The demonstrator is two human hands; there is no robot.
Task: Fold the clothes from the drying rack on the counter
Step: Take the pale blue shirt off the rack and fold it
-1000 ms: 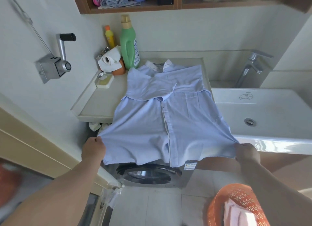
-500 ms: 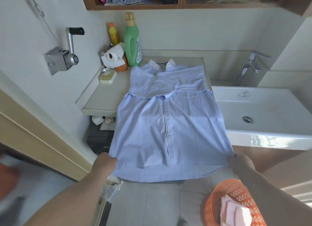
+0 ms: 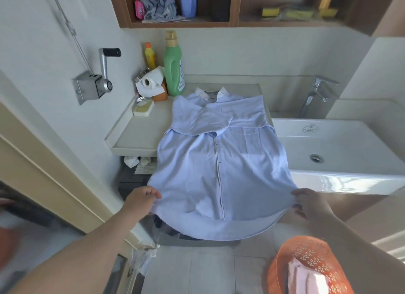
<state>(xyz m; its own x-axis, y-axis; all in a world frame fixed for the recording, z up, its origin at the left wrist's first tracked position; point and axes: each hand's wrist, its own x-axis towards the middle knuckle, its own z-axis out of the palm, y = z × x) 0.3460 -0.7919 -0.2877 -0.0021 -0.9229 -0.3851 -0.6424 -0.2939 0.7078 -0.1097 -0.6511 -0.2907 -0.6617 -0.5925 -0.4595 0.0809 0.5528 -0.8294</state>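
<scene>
Shirt (image 3: 219, 162) lies collar-up along the counter's (image 3: 140, 135) right edge, hem overhanging the front edge; left hand (image 3: 140, 200) and right hand (image 3: 311, 202) each pinch a hem corner, evidently holding it taut to fold upward.

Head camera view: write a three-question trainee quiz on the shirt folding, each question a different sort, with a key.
1. True or false: the sleeves of the light blue shirt are already folded across its chest.
2. Multiple choice: what does the left hand grip? A) the collar B) a bottom corner of the shirt C) the green bottle
3. Fill in: the shirt's collar end lies on the ______, while its hem hangs off the front edge.

Key
1. True.
2. B; the right hand grips the other bottom corner.
3. counter.
</scene>
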